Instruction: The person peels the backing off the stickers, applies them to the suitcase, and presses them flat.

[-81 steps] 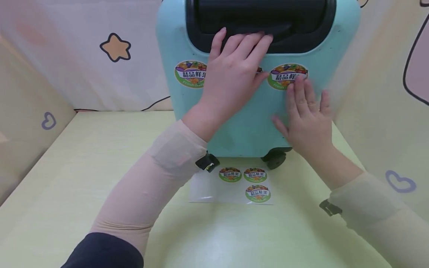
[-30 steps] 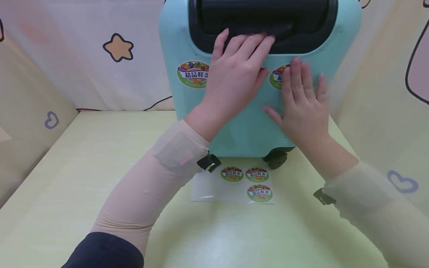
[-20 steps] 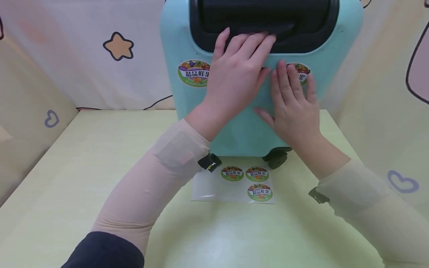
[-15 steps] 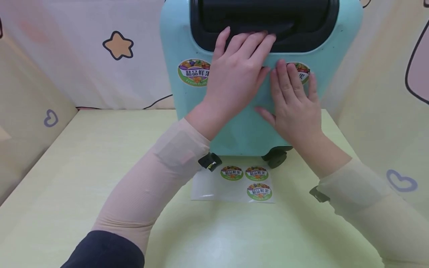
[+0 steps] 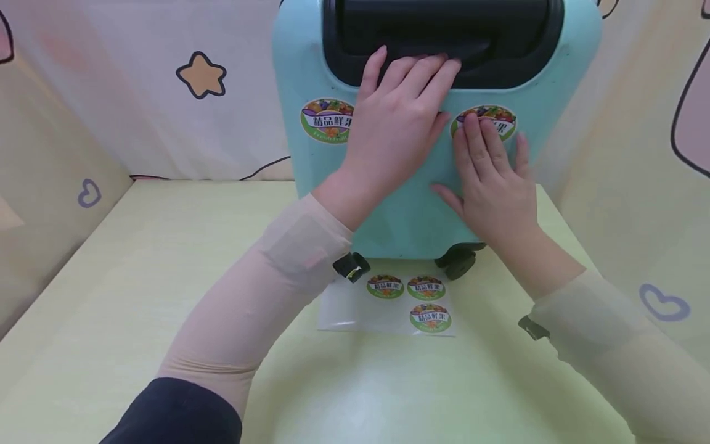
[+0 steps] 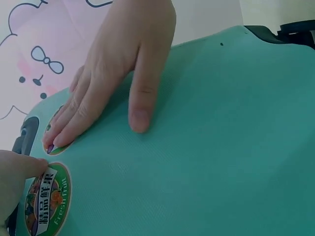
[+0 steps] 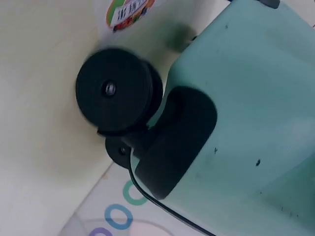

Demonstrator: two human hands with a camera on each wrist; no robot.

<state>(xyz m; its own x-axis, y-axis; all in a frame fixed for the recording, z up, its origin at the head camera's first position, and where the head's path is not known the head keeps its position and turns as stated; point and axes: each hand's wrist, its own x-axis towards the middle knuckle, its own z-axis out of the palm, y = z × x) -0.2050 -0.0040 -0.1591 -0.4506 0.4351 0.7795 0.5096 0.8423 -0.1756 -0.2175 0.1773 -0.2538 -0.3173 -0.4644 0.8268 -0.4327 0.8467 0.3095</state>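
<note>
A mint-green suitcase (image 5: 410,228) stands upright, its black handle recess (image 5: 510,71) facing me. My left hand (image 5: 391,126) rests against its front, fingertips at the recess's lower edge. In the left wrist view that hand's thumb (image 6: 29,166) touches the edge of a middle oval fruit sticker (image 6: 58,196), which the hand hides in the head view. Straight fingers of my right hand (image 5: 496,191) press on the right fruit sticker (image 5: 501,117), covering its lower middle. Another fruit sticker (image 5: 324,121) is on the suitcase at the left, partly behind my left hand.
A sheet (image 5: 344,314) with three fruit stickers lies on the pale table (image 5: 194,246), in front of the suitcase. A black caster wheel (image 7: 110,91) shows large in the right wrist view. Patterned walls (image 5: 233,135) enclose the table's back and sides.
My right hand has moved up over the right sticker, shifted left across it, then slid slightly down and right, uncovering more of its top. My left hand keeps its place on the suitcase.
</note>
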